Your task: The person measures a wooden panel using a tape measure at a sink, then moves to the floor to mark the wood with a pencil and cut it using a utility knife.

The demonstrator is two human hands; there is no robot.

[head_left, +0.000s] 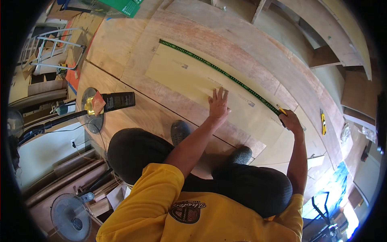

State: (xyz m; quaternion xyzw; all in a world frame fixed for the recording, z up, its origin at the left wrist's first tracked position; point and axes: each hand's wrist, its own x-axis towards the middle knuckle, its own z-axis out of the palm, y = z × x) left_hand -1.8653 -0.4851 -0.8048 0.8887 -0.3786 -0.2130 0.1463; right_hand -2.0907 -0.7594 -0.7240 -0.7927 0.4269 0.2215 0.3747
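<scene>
A long tan sheet of board (173, 72) lies on the plywood floor in front of my knees. Along its far edge stretches a green tape measure (225, 74), from the sheet's far left corner down to my right hand (291, 121). That hand is closed at the tape's near end, with a yellow pencil (282, 109) sticking out between the fingers; the tape's case is mostly hidden by the hand. My left hand (219, 107) rests on the middle of the sheet, fingers spread, holding nothing.
A yellow utility knife (323, 123) lies right of my right hand. To the left are a black box-shaped item (117, 101) on a round dark base (94, 123), a folding metal frame (52, 50) and a fan (71, 218). Wooden framing (326, 56) stands far right.
</scene>
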